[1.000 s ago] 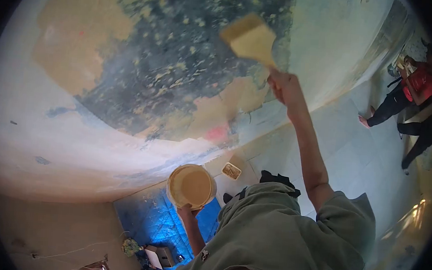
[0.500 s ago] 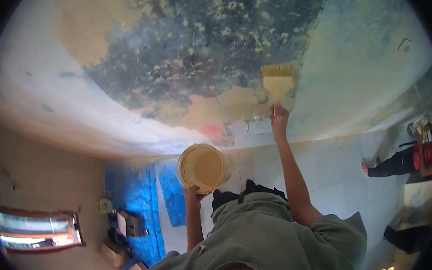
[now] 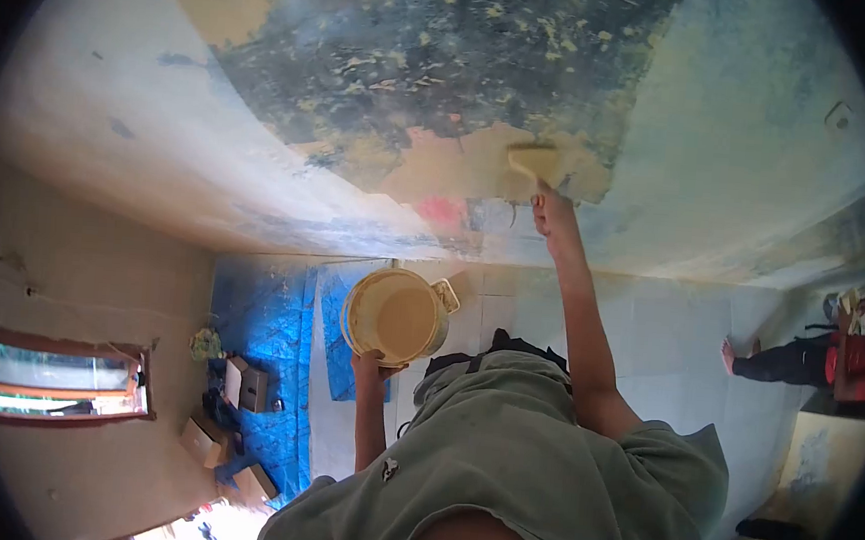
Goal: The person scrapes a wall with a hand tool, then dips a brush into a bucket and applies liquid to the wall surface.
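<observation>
My right hand (image 3: 554, 216) is closed around the handle of a wide paintbrush (image 3: 535, 161), its bristles at the wall (image 3: 722, 150). Behind the brush lies a dark, blotchy patch (image 3: 417, 58), with a tan-coloured area (image 3: 460, 162) along its lower edge. Down at my left, a round bucket (image 3: 347, 314) hangs or rests in my left hand (image 3: 371, 363), whose fingers grip its rim. Tan liquid (image 3: 401, 320) shows inside the bucket.
Blue sheeting (image 3: 269, 309) covers floor at the left, with boxes (image 3: 244, 382) on it. A window (image 3: 64, 380) is in the left wall. At the right, another person's leg (image 3: 778, 355) extends over the pale tiled floor (image 3: 669, 337).
The paintbrush has moved slightly down and left along the wall, and its head now appears tilted. The view has shifted, and the bucket sits a little higher and further left.
</observation>
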{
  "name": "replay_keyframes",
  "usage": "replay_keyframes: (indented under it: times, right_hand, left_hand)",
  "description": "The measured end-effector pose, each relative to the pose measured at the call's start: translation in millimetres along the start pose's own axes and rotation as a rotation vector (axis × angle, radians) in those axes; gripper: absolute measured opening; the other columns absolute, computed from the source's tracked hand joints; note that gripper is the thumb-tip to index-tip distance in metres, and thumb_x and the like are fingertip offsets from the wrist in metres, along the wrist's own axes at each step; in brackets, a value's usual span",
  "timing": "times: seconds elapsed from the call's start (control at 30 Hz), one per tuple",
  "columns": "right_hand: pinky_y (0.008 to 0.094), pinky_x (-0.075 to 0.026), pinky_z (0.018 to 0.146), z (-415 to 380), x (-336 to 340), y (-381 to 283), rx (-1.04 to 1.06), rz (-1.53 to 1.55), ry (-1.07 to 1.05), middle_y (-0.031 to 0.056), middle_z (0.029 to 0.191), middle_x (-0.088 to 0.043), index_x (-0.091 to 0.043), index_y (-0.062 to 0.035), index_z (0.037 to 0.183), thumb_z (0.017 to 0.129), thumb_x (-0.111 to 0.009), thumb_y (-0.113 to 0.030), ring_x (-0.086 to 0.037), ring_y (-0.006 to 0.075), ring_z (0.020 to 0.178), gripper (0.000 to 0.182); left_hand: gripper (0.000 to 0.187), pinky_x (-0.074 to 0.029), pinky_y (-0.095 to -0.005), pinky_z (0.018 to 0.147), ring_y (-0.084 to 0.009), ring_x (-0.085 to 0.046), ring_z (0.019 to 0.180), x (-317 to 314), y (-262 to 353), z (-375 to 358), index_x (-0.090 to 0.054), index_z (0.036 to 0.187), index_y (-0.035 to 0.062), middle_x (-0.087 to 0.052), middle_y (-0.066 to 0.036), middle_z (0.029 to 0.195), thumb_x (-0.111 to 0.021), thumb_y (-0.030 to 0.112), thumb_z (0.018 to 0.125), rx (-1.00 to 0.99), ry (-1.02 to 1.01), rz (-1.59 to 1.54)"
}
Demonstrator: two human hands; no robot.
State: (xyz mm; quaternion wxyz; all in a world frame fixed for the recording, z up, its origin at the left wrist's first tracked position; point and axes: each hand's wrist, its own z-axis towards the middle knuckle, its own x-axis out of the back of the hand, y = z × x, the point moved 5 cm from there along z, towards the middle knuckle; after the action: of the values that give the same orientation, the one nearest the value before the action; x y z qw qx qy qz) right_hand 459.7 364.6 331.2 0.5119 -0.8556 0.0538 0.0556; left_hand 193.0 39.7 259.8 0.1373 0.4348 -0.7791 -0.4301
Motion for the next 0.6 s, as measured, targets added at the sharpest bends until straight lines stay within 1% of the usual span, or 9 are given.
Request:
replay_keyframes:
  times: [0.07,0.1,0.27,0.3,0.37,0.43,0.47,0.53,0.6]
  right_hand:
    - [0.0231,-0.015,0.033,-38.1,-32.3,-55.1,0.05,0.057,-0.205,-0.0064,0.044,-0.029,-0.046,-0.0104,0.059,0.085,-0.053,-0.042,-0.023,0.0052,0.034,0.042]
    - [0.0231,-0.015,0.033,-54.2,-42.6,-75.4,0.057,0.041,-0.223,-0.0064,0.044,-0.029,-0.046,-0.0104,0.059,0.085,-0.053,-0.042,-0.023,0.0052,0.034,0.042]
    - [0.0217,-0.012,0.034,-125.5,-99.1,-184.9,0.526,0.081,-0.22,-0.0069,0.044,-0.028,-0.046,-0.0107,0.061,0.086,-0.05,-0.046,-0.023,0.0036,0.035,0.044]
    - [0.0217,-0.012,0.034,-127.6,-109.8,-196.4,0.537,0.076,-0.226,-0.0069,0.044,-0.028,-0.046,-0.0107,0.061,0.086,-0.05,-0.046,-0.023,0.0036,0.035,0.044]
    - [0.0223,-0.014,0.034,-130.3,-134.1,-224.6,0.702,0.187,-0.332,-0.007,0.044,-0.029,-0.046,-0.0105,0.061,0.086,-0.05,-0.047,-0.023,0.0036,0.035,0.044]
    - [0.0225,-0.015,0.034,-111.5,-159.4,-229.7,0.714,0.14,-0.291,-0.0065,0.044,-0.03,-0.046,-0.0106,0.06,0.086,-0.05,-0.047,-0.024,0.004,0.035,0.045]
    - [0.0227,-0.017,0.035,-98.8,-170.8,-224.3,0.711,0.099,-0.245,-0.006,0.045,-0.032,-0.046,-0.0107,0.06,0.086,-0.05,-0.048,-0.025,0.0044,0.036,0.046]
    - [0.0229,-0.019,0.037,-64.9,-184.8,-196.5,0.919,0.051,-0.087,-0.0053,0.045,-0.033,-0.044,-0.0106,0.06,0.087,-0.048,-0.05,-0.03,0.0053,0.038,0.048]
    - [0.0234,-0.022,0.038,-50.3,-194.6,-150.9,0.884,0.083,-0.034,-0.005,0.046,-0.034,-0.042,-0.0101,0.058,0.087,-0.047,-0.052,-0.033,0.0056,0.04,0.051]
  left_hand:
    - [0.058,-0.058,-0.0472,0.054,-0.0411,-0.061,0.077,4.0,5.0,-1.2,-0.032,0.122,-0.0019,-0.05,-0.026,0.107,-0.042,-0.001,0.065,-0.012,0.011,-0.036]
    - [0.058,-0.059,-0.0466,0.054,-0.0411,-0.061,0.078,5.8,8.3,-3.2,-0.032,0.122,-0.0024,-0.05,-0.026,0.107,-0.042,-0.001,0.065,-0.021,0.034,-0.039]
    - [0.06,-0.057,-0.0496,0.056,-0.0427,-0.06,0.08,18.0,22.6,4.9,-0.03,0.121,-0.0046,-0.049,-0.028,0.105,-0.045,0.002,0.064,-0.071,0.043,-0.058]
    - [0.06,-0.057,-0.0498,0.056,-0.0427,-0.06,0.079,19.2,27.1,4.5,-0.03,0.121,-0.005,-0.049,-0.027,0.104,-0.044,0.001,0.064,-0.065,0.028,-0.053]
    - [0.059,-0.057,-0.0501,0.056,-0.0426,-0.06,0.079,21.3,36.0,9.0,-0.03,0.121,-0.0053,-0.049,-0.027,0.104,-0.044,0.001,0.064,-0.065,0.002,-0.057]
    - [0.058,-0.059,-0.0443,0.054,-0.0388,-0.062,0.074,26.1,42.6,18.6,-0.033,0.121,-0.0037,-0.052,-0.025,0.104,-0.042,0.0,0.064,-0.046,-0.017,-0.066]
    - [0.058,-0.059,-0.0443,0.054,-0.0388,-0.062,0.074,30.0,45.0,25.9,-0.033,0.121,-0.0037,-0.052,-0.025,0.104,-0.042,0.0,0.064,-0.05,-0.028,-0.076]
    - [0.057,-0.058,-0.0491,0.055,-0.0422,-0.061,0.077,42.3,48.8,43.3,-0.033,0.119,-0.0059,-0.051,-0.028,0.101,-0.045,0.001,0.064,-0.045,-0.034,-0.051]
    - [0.057,-0.058,-0.0491,0.054,-0.0423,-0.061,0.076,55.0,54.9,61.6,-0.033,0.119,-0.0057,-0.051,-0.027,0.101,-0.045,0.001,0.064,-0.03,-0.043,-0.057]
